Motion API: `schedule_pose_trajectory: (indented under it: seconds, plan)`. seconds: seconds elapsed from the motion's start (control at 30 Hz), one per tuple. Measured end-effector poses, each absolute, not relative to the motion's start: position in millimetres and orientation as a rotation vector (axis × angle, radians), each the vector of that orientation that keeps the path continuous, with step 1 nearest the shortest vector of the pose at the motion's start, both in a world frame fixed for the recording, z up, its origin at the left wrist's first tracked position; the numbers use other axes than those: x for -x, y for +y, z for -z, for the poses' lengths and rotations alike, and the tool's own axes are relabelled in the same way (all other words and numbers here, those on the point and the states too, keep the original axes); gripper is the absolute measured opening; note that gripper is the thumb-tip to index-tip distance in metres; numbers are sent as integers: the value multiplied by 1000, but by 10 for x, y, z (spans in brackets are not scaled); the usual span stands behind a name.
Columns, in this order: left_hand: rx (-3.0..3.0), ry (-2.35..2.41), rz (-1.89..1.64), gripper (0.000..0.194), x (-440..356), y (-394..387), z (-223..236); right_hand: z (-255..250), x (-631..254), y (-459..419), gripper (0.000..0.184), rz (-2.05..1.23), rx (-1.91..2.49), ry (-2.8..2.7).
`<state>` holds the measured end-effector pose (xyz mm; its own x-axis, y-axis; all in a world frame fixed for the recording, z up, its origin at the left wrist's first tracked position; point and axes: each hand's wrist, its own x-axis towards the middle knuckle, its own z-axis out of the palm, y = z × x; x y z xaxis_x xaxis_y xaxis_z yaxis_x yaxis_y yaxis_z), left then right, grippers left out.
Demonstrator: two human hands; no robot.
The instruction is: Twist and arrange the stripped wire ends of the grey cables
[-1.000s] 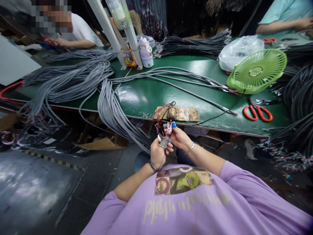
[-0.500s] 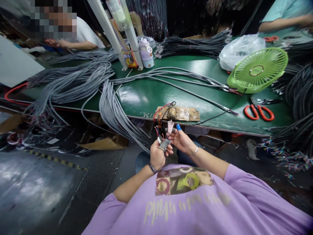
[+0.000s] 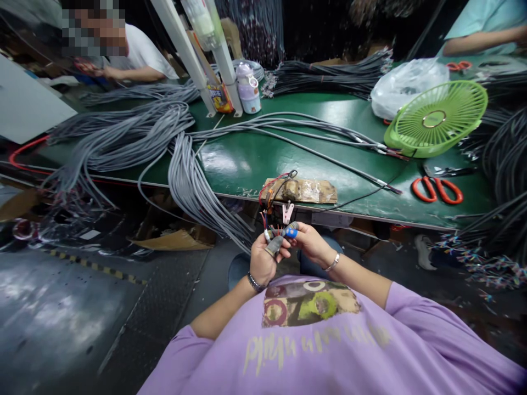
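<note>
My left hand is closed around the end of a grey cable, with thin coloured wires fanning out above the fingers. A grey cover wraps its thumb. My right hand meets it from the right, thumb and finger pinched together at the wire ends; a blue cover is on one fingertip. The fingers hide exactly which strands are between them. Just above the hands stands a pink clip, below a taped wooden block at the bench edge.
Bundled grey cables hang over the bench edge to the left. On the green bench are red-handled scissors, a green fan, a plastic bag and a bottle. Two people sit across the bench.
My right hand has moved from beside the pink clip down to the wires at my left hand, and its fingers have closed. The clip now shows fully. My left hand keeps its grip.
</note>
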<state>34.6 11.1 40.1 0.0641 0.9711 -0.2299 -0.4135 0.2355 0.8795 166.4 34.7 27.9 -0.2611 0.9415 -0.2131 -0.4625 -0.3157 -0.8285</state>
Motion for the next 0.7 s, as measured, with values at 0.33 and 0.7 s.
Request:
schedule_pose_trajectory:
  seconds: [0.33, 0.7]
  plan:
    - [-690, 870, -1306, 25, -260, 207, -471, -264, -1709, 687, 40, -1945, 875, -396]
    - [-693, 797, -1284, 22, -388, 276, -396, -353, -1547, 804, 41, -1978, 746, -311]
